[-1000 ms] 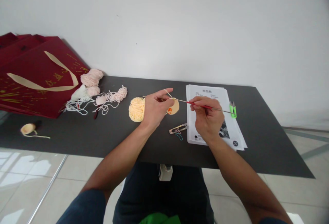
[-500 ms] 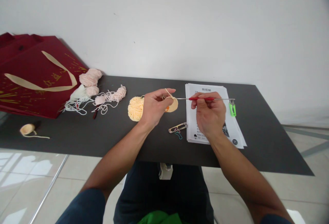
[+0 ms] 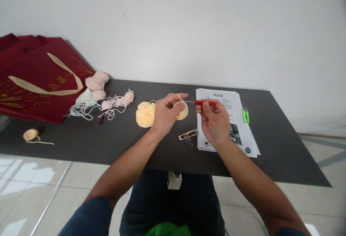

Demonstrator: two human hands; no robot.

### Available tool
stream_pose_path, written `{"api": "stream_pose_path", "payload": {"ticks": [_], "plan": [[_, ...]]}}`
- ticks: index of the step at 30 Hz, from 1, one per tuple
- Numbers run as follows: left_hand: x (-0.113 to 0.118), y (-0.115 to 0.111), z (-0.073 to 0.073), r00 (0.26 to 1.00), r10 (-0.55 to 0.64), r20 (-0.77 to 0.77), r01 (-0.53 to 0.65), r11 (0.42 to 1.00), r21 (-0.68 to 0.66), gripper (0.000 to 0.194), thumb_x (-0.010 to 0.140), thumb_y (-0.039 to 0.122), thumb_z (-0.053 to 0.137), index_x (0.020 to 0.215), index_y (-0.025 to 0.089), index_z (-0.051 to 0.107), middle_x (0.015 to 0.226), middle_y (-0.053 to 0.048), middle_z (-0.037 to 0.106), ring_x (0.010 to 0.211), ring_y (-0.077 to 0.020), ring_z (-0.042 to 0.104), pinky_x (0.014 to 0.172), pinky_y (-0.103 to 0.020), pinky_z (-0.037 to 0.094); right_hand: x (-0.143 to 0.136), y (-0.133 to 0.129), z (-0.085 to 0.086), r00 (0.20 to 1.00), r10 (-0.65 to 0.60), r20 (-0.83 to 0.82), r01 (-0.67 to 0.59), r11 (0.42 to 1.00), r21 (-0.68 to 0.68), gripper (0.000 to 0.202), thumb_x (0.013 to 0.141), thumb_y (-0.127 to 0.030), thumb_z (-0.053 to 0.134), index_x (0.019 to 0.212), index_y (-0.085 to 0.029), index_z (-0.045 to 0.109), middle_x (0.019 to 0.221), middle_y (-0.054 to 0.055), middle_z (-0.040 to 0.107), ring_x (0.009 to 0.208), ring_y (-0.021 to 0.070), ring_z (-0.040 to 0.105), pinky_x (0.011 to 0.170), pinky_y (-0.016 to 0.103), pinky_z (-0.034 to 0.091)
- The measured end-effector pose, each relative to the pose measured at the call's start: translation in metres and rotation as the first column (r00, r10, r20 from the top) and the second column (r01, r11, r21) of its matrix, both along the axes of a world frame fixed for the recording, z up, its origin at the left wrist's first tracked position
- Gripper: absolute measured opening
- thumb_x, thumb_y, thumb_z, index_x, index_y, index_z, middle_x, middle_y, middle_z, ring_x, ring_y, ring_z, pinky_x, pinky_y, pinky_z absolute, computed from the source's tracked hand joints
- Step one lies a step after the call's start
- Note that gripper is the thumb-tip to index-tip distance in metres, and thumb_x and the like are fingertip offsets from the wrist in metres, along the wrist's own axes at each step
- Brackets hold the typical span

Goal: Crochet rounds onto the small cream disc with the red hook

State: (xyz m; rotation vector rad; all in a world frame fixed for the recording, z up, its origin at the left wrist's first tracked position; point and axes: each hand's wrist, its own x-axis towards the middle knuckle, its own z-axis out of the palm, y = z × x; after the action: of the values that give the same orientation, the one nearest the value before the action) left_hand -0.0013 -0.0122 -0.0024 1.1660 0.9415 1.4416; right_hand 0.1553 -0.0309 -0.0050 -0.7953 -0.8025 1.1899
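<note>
1. The left hand (image 3: 165, 114) grasps a small pale-yellow crocheted piece (image 3: 183, 111), pinched near the thumb; its index finger points out to the right with a strand of yarn (image 3: 179, 97) looped over it.
2. The right hand (image 3: 215, 121) is closed around the red handle of a crochet hook (image 3: 205, 103), held nearly level. The hook's thin shaft reaches leftward to the upper edge of the piece; whether its tip sits inside a stitch is too small to tell.
3. The crocheted piece is between the two hands, its rounded opening facing right, with a bit of orange (image 3: 177, 116) at its lower left side.
4. Just beside the left hand, partly behind it, a ball of yellow yarn (image 3: 145, 114) rests on the dark counter (image 3: 129, 142).
5. Below the piece lie pale thread snips (image 3: 187, 135), one end at the edge of the papers, with a teal stitch marker (image 3: 190, 143) next to them.
6. Under the right hand is a stack of printed papers (image 3: 234, 115); green-handled snips (image 3: 245, 115) lie by its right edge.
7. Farther left are a loose pink skein (image 3: 126, 99), white yarn (image 3: 85, 98) and thicker pink yarn (image 3: 96, 81) against a dark red bag (image 3: 35, 73).
8. Near the counter's left front sits a small cream cup-shaped piece (image 3: 31, 134) with a trailing yarn tail.
</note>
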Motion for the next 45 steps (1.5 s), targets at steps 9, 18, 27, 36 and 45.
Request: {"api": "stream_pose_path", "payload": {"ticks": [9,18,27,36,45], "plan": [[0.002,0.000,0.000,0.989,-0.026,0.144,0.045,0.991,-0.130,0.041,0.069,0.027,0.089,0.109,0.022,0.082,0.082,0.000,0.073,0.069,-0.0102,0.062,0.066,-0.024,0.049,-0.009,-0.011,-0.009,0.953,-0.195,0.232,0.152,0.969,0.194,0.010,0.088,-0.026,0.080,0.098,-0.026,0.079,0.091,0.001,0.084,0.070,0.0133,0.076,0.069,0.029,0.067],[0.005,0.000,0.007,0.946,-0.007,0.323,0.081,0.973,-0.215,0.050,0.064,0.023,0.092,0.112,0.019,0.077,0.081,0.001,0.076,0.076,-0.0133,0.070,0.076,-0.028,0.056,-0.004,-0.021,-0.021,0.666,-0.499,0.555,0.000,0.744,0.669,0.054,0.085,-0.005,0.073,0.126,-0.040,0.074,0.122,0.003,0.081,0.102,0.0248,0.080,0.083,0.047,0.068],[-0.004,0.002,0.012,0.878,-0.153,0.454,0.273,0.938,-0.213,0.042,0.065,0.023,0.092,0.106,0.021,0.081,0.087,-0.002,0.078,0.073,-0.0116,0.070,0.075,-0.026,0.055,-0.008,-0.013,-0.022,0.877,-0.301,0.374,0.100,0.876,0.471,0.028,0.085,-0.016,0.079,0.105,-0.036,0.082,0.110,0.002,0.084,0.091,0.0225,0.080,0.077,0.043,0.069],[-0.003,-0.001,0.008,0.948,-0.096,0.302,0.161,0.967,-0.196,0.037,0.064,0.020,0.089,0.101,0.023,0.083,0.077,0.001,0.072,0.062,-0.0079,0.058,0.060,-0.023,0.043,-0.004,-0.002,-0.006,0.992,-0.077,0.101,0.053,0.973,0.226,0.009,0.084,-0.026,0.082,0.091,-0.027,0.077,0.095,-0.001,0.083,0.074,0.0118,0.076,0.065,0.025,0.064],[-0.004,-0.002,0.013,0.961,-0.084,0.262,0.131,0.977,-0.169,0.035,0.064,0.016,0.083,0.099,0.024,0.085,0.077,0.000,0.067,0.063,-0.0085,0.054,0.059,-0.023,0.040,0.003,0.002,-0.007,0.994,-0.082,0.074,0.062,0.968,0.245,0.011,0.082,-0.021,0.082,0.089,-0.025,0.074,0.092,-0.001,0.081,0.071,0.0109,0.073,0.064,0.025,0.062]]}}
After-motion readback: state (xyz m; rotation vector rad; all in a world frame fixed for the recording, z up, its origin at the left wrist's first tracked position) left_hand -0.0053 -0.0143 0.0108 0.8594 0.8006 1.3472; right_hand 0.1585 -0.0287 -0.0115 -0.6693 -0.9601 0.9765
